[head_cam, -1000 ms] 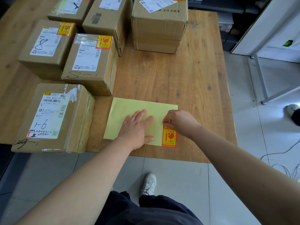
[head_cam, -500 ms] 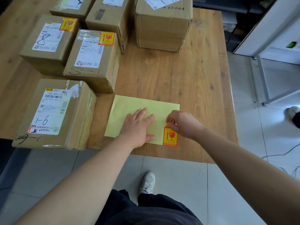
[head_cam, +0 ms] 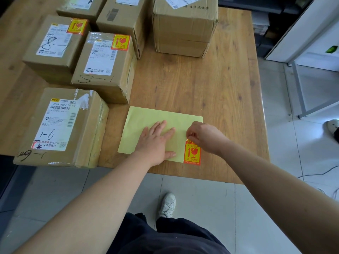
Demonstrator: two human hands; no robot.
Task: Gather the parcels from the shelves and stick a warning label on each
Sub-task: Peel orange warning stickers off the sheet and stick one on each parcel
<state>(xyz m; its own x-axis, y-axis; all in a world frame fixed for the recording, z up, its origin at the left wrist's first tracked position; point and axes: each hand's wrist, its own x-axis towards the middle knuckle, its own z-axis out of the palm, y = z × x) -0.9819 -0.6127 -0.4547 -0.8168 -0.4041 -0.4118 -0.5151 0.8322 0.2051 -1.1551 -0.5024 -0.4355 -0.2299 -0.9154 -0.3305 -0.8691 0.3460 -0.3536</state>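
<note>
The yellow backing sheet (head_cam: 146, 118) is pressed flat on the counter (head_cam: 211, 85) by the left hand (head_cam: 156, 142), fingers straight. The top edge of the warning label (head_cam: 192, 153), at the sheet's near right corner, is apparently pinched by the right hand (head_cam: 205, 136).

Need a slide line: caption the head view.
Left hand presses the yellow backing sheet flat while the right hand pinches the top edge of a warning label, beside the parcel marked 1-6.

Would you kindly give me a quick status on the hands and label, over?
Left hand flat on sheet. Right hand pinching label top edge. Near box unlabelled. Nothing in the way.
</note>
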